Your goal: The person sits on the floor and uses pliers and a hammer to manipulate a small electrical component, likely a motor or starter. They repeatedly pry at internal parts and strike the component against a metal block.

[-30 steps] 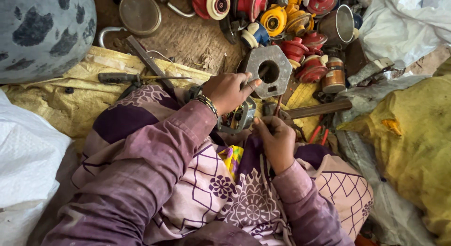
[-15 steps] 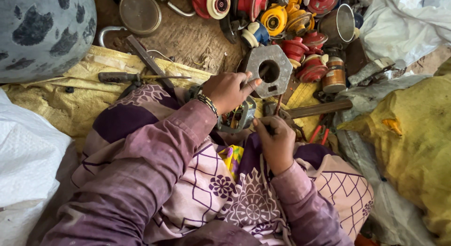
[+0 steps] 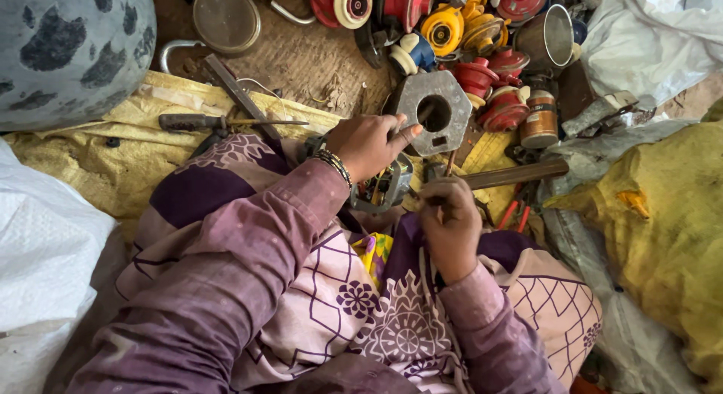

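Observation:
I sit on the ground in purple patterned clothes. My left hand point(image 3: 367, 143), a beaded bracelet on its wrist, clasps a small grey metal part point(image 3: 385, 187) held over my lap, its fingers reaching toward a heavy hexagonal metal block point(image 3: 435, 112) with a round hole. My right hand point(image 3: 450, 221) is closed around a thin rod-like tool point(image 3: 449, 164) whose tip points up at the part. Just right of that hand lies a hammer point(image 3: 516, 173) with a wooden handle.
Red and yellow winding parts point(image 3: 482, 33) lie heaped at the top with a metal cup point(image 3: 548, 36) and a copper coil point(image 3: 540, 119). A screwdriver point(image 3: 218, 123), a flat metal bar point(image 3: 241, 97) and a round lid point(image 3: 226, 18) rest at upper left. Yellow sacking point(image 3: 663, 213) and white bags point(image 3: 45, 251) flank me.
My right hand with the rod has shifted slightly up toward the metal part. The left hand keeps its grip in the same place.

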